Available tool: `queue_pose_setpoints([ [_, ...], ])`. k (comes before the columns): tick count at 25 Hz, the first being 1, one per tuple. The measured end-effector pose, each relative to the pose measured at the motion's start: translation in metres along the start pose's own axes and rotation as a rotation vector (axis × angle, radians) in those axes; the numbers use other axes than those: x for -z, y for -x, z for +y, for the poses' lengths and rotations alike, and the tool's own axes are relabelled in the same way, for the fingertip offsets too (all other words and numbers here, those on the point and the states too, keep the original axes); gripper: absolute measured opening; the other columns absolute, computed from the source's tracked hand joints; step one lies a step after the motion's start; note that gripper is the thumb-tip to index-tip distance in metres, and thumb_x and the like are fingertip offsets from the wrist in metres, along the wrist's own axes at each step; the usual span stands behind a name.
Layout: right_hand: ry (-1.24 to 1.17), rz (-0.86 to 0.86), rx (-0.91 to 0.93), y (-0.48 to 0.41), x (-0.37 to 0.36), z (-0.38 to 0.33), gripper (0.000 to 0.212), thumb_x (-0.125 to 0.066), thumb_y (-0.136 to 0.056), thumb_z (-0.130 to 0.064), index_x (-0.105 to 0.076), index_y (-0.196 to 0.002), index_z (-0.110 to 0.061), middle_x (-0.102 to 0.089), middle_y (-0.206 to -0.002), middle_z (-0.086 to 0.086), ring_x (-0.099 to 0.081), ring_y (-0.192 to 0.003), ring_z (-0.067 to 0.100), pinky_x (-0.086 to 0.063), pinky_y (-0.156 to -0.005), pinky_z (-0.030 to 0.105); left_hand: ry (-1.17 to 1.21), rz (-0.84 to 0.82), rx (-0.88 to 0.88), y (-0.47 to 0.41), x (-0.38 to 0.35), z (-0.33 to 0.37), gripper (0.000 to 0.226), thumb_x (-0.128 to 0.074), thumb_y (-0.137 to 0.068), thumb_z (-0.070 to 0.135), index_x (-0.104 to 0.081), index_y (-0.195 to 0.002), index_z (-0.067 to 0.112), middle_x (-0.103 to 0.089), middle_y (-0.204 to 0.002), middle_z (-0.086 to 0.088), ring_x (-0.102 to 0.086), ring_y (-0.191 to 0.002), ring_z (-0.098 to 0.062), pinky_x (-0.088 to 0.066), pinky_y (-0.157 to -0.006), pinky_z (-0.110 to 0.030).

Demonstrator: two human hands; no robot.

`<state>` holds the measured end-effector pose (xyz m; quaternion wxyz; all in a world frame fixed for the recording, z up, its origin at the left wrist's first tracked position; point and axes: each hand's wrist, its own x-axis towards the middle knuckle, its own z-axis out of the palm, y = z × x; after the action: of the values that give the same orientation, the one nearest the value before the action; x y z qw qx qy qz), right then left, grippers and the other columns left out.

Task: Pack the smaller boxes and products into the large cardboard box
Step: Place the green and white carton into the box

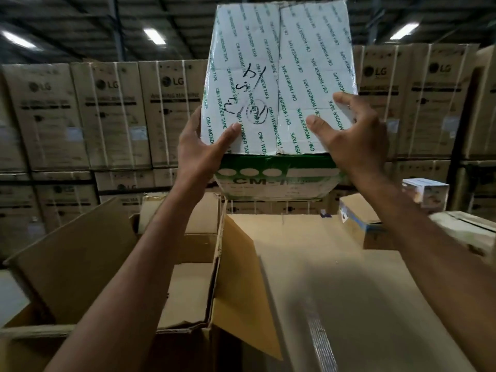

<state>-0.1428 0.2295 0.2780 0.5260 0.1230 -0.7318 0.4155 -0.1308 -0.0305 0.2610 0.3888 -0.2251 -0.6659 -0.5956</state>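
Lower left: large cardboard box (80,264), flaps open, brown cartons inside. Centre frame, above it: we hold the tape-wrapped CM-1 box (279,76) raised in the air. Left hand (204,149) grips its lower left corner, thumb on the face. Right hand (357,146) clasps the lower right corner, fingers spread. Far right: small white product box (426,189). LG cartons (107,111) stacked behind.
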Motion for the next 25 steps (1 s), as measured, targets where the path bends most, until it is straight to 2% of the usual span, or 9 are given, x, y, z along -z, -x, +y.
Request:
queue_pose_setpoints([
  [3, -0.041, -0.036, 0.031, 0.013, -0.042, -0.022, 0.068, -0.073, -0.082, -0.063, -0.06, -0.139, -0.028, -0.062, -0.141, -0.005, -0.058, -0.126, 0.011, -0.048, -0.097, 0.029, -0.053, 0.04, -0.011, 0.005, 0.047, 0.0, 0.068, -0.082, -0.085, 0.036, -0.051, -0.142, 0.018, -0.069, -0.126, 0.002, -0.071, -0.11, -0.013, -0.062, -0.086, -0.037],
  [5, -0.066, -0.06, 0.048, 0.03, -0.072, -0.04, 0.067, -0.072, -0.084, -0.062, -0.059, -0.14, -0.028, -0.062, -0.142, -0.004, -0.057, -0.126, 0.012, -0.048, -0.097, 0.03, -0.09, 0.071, -0.016, 0.01, 0.083, -0.002, 0.067, -0.082, -0.086, 0.034, -0.05, -0.143, 0.019, -0.069, -0.125, 0.004, -0.071, -0.109, -0.011, -0.062, -0.085, -0.034],
  [7, -0.079, -0.076, 0.051, 0.046, -0.1, -0.057, 0.067, -0.072, -0.085, -0.061, -0.058, -0.141, -0.027, -0.061, -0.143, -0.004, -0.057, -0.128, 0.014, -0.049, -0.099, 0.032, -0.113, 0.096, -0.013, 0.013, 0.118, -0.007, 0.066, -0.08, -0.087, 0.03, -0.049, -0.144, 0.019, -0.069, -0.123, 0.005, -0.071, -0.107, -0.009, -0.061, -0.082, -0.029],
  [10, -0.066, -0.079, 0.051, 0.068, -0.145, -0.078, 0.066, -0.071, -0.085, -0.062, -0.058, -0.14, -0.027, -0.061, -0.143, -0.004, -0.054, -0.134, 0.019, -0.05, -0.102, 0.038, -0.116, 0.075, -0.008, 0.011, 0.168, -0.026, 0.062, -0.08, -0.087, 0.029, -0.05, -0.142, 0.023, -0.069, -0.121, 0.007, -0.071, -0.106, -0.009, -0.062, -0.082, -0.032],
  [13, -0.045, -0.072, 0.033, 0.086, -0.187, -0.102, 0.066, -0.072, -0.085, -0.061, -0.06, -0.139, -0.026, -0.062, -0.14, -0.003, -0.058, -0.126, 0.014, -0.049, -0.099, 0.032, -0.125, 0.075, 0.008, 0.005, 0.216, -0.049, 0.063, -0.081, -0.086, 0.032, -0.048, -0.141, 0.032, -0.067, -0.121, 0.012, -0.07, -0.107, -0.006, -0.062, -0.085, -0.034],
  [16, -0.032, -0.089, -0.013, 0.11, -0.227, -0.121, 0.065, -0.073, -0.084, -0.061, -0.06, -0.138, -0.026, -0.063, -0.139, -0.004, -0.056, -0.123, 0.008, -0.049, -0.1, 0.032, -0.134, 0.061, 0.048, 0.0, 0.263, -0.079, 0.07, -0.083, -0.083, 0.041, -0.05, -0.143, 0.028, -0.068, -0.124, 0.01, -0.07, -0.109, -0.006, -0.061, -0.087, -0.037],
  [22, 0.074, -0.251, -0.19, 0.16, -0.282, -0.122, 0.065, -0.071, -0.081, -0.068, -0.06, -0.135, -0.033, -0.062, -0.141, -0.008, -0.059, -0.124, 0.015, -0.048, -0.094, 0.033, -0.23, 0.007, 0.333, 0.004, 0.323, -0.147, 0.077, -0.083, -0.068, 0.065, -0.057, -0.135, 0.037, -0.073, -0.117, 0.009, -0.074, -0.1, -0.014, -0.063, -0.079, -0.045],
  [25, 0.161, -0.403, -0.305, 0.18, -0.3, -0.112, 0.072, -0.069, -0.075, -0.076, -0.061, -0.134, -0.035, -0.064, -0.138, -0.007, -0.063, -0.117, 0.018, -0.052, -0.089, 0.034, -0.295, -0.058, 0.482, 0.019, 0.337, -0.174, 0.063, -0.081, -0.071, 0.063, -0.061, -0.124, 0.036, -0.075, -0.109, 0.006, -0.075, -0.092, -0.016, -0.064, -0.075, -0.046],
])
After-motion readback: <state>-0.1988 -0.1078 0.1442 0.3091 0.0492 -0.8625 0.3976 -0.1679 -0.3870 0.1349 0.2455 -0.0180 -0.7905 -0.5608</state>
